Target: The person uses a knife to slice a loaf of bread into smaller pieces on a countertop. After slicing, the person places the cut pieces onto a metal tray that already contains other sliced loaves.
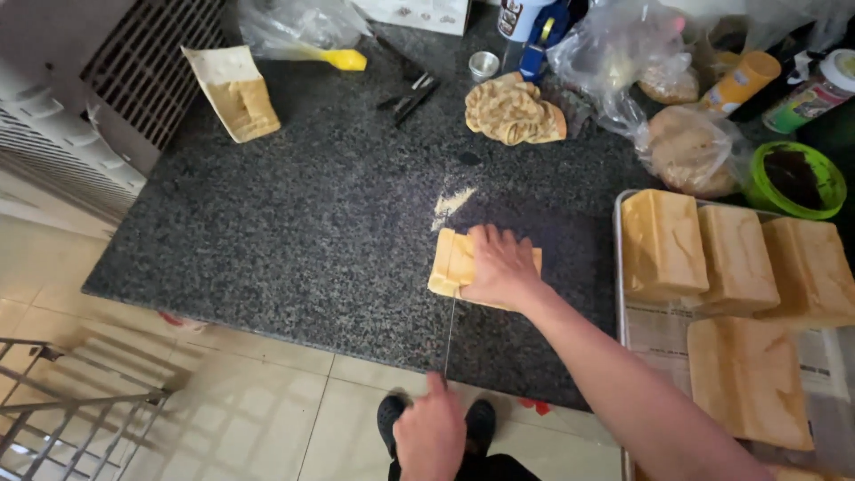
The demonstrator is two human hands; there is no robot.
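Bench (pixel 294 223): dark speckled stone, crumbs near the middle. Tray (pixel 621 267): at the right edge, carrying four whole loaves. Loaf (pixel 450 263): near the front edge of the bench, pale yellow, likely light, soft and easily crushed; best steadied flat from above, clear of the blade. Right hand (pixel 500 265): spread open, pressing the loaf's top. Left hand (pixel 433 429): closed around the handle of a knife (pixel 450 334), blade at the loaf's left end.

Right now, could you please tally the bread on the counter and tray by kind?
Whole loaves on the metal tray: 4
Loaf being sliced with the knife under the right hand: 1
Cut loaf piece at the far left: 1
Total: 6
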